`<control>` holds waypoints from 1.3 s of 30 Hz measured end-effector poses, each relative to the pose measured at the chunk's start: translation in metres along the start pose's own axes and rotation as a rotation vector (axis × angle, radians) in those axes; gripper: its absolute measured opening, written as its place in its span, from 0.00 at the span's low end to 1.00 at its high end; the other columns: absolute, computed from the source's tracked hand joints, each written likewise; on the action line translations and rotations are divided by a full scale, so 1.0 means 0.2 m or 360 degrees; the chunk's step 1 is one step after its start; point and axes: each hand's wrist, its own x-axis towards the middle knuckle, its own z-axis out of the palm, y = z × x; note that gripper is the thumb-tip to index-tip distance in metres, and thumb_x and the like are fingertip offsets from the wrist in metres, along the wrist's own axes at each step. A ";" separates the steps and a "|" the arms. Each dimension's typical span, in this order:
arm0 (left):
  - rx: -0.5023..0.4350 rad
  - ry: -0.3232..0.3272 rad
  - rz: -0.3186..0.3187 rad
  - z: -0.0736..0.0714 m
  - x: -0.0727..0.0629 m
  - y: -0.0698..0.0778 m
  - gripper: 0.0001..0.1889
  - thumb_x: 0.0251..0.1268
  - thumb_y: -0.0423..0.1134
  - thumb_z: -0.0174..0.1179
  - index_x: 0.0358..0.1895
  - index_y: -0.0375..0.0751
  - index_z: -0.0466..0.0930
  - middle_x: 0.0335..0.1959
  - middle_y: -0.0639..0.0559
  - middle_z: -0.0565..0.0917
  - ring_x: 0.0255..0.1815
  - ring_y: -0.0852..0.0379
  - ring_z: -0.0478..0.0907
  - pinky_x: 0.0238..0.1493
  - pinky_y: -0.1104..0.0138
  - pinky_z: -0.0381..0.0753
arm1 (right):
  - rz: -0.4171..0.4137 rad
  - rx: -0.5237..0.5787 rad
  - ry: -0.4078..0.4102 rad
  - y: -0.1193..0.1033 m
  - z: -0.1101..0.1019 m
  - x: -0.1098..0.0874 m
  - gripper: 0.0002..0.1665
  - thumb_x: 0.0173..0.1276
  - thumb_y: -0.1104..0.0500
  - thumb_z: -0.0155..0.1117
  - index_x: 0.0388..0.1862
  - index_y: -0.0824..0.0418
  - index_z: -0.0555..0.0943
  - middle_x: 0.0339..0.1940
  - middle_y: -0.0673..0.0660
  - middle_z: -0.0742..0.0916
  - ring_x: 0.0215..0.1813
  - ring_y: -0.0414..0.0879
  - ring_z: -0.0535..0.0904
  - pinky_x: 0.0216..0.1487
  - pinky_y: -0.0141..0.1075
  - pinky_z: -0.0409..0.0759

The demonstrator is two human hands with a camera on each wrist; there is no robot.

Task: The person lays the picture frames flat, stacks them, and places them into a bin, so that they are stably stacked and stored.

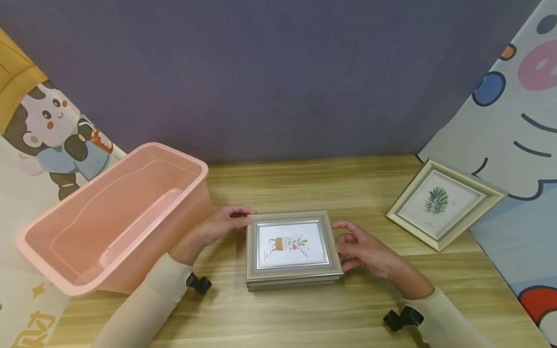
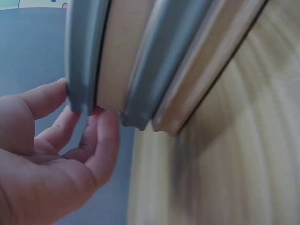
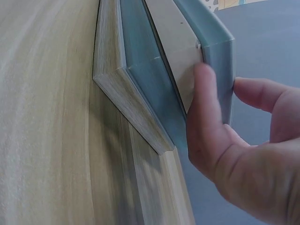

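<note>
Two silver picture frames lie stacked flat on the table. The upper picture frame (image 1: 289, 246) shows a print of flowers in an orange pot on legs. At its far left corner, my left hand (image 1: 224, 223) grips the edge, thumb on the outer rim and curled fingers beneath, as the left wrist view shows. My right hand (image 1: 363, 249) holds the opposite edge. In the right wrist view its thumb meets the rim and a finger reaches against the frame's back side. The lower picture frame (image 2: 149, 70) sits directly beneath, its picture hidden.
A pink plastic bin (image 1: 150, 217) stands at the left, beside my left forearm. Another picture frame (image 1: 444, 203) with a green leaf print leans at the back right. A dark grey panel (image 1: 278, 87) rises behind the wooden table (image 1: 304, 181).
</note>
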 end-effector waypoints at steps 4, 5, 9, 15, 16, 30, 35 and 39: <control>0.0159 -0.0010 0.0017 -0.01 0.00 0.07 0.22 0.75 0.35 0.57 0.67 0.31 0.74 0.62 0.34 0.78 0.52 0.53 0.80 0.62 0.49 0.81 | -0.0021 -0.0105 0.0004 -0.01 -0.01 0.00 0.35 0.75 0.62 0.61 0.73 0.66 0.57 0.41 0.55 0.81 0.39 0.47 0.84 0.38 0.44 0.89; 0.0185 -0.0005 0.0026 -0.01 0.00 0.09 0.22 0.76 0.35 0.57 0.68 0.31 0.73 0.64 0.33 0.77 0.55 0.51 0.79 0.63 0.49 0.80 | -0.0031 -0.0141 0.0007 -0.02 -0.02 0.00 0.35 0.75 0.62 0.61 0.73 0.67 0.57 0.41 0.55 0.81 0.39 0.47 0.84 0.38 0.44 0.89; 0.0241 0.0041 0.0060 -0.01 0.02 0.19 0.21 0.77 0.36 0.56 0.68 0.35 0.74 0.66 0.35 0.77 0.64 0.44 0.77 0.68 0.49 0.77 | -0.0076 -0.0266 0.0063 -0.05 -0.04 -0.01 0.35 0.76 0.62 0.59 0.75 0.69 0.57 0.43 0.57 0.81 0.40 0.47 0.84 0.40 0.44 0.89; 0.0292 0.0049 0.0093 0.02 0.04 0.35 0.20 0.76 0.40 0.58 0.68 0.43 0.76 0.67 0.45 0.79 0.68 0.46 0.75 0.71 0.52 0.74 | -0.0160 -0.0364 0.0218 -0.12 -0.06 -0.04 0.34 0.75 0.62 0.60 0.74 0.69 0.60 0.45 0.61 0.79 0.42 0.53 0.84 0.40 0.48 0.89; 0.0295 0.0042 0.0096 0.04 0.04 0.38 0.20 0.76 0.41 0.58 0.67 0.43 0.76 0.66 0.46 0.79 0.68 0.46 0.75 0.71 0.52 0.74 | -0.0176 -0.0379 0.0241 -0.13 -0.07 -0.04 0.33 0.75 0.62 0.60 0.73 0.69 0.60 0.45 0.61 0.79 0.43 0.53 0.84 0.40 0.48 0.89; 0.0355 -0.0168 0.0326 0.21 0.17 0.61 0.19 0.76 0.40 0.58 0.65 0.42 0.78 0.62 0.47 0.81 0.58 0.50 0.80 0.61 0.59 0.83 | -0.0512 -0.0470 0.0439 -0.29 -0.19 -0.17 0.24 0.80 0.63 0.54 0.71 0.52 0.66 0.47 0.52 0.79 0.42 0.44 0.85 0.44 0.38 0.88; 0.0319 -0.0221 0.0335 0.30 0.22 0.67 0.19 0.75 0.39 0.59 0.65 0.41 0.77 0.60 0.47 0.82 0.57 0.52 0.81 0.59 0.59 0.84 | -0.0617 -0.0430 0.0517 -0.32 -0.25 -0.23 0.23 0.80 0.63 0.53 0.70 0.51 0.67 0.48 0.52 0.79 0.42 0.41 0.85 0.44 0.35 0.88; 0.0347 -0.0253 0.0359 0.38 0.29 0.71 0.19 0.75 0.38 0.60 0.66 0.42 0.77 0.60 0.48 0.82 0.58 0.50 0.82 0.57 0.62 0.85 | -0.0689 -0.0379 0.0567 -0.31 -0.30 -0.26 0.24 0.80 0.66 0.52 0.70 0.50 0.68 0.49 0.51 0.79 0.43 0.39 0.84 0.43 0.33 0.88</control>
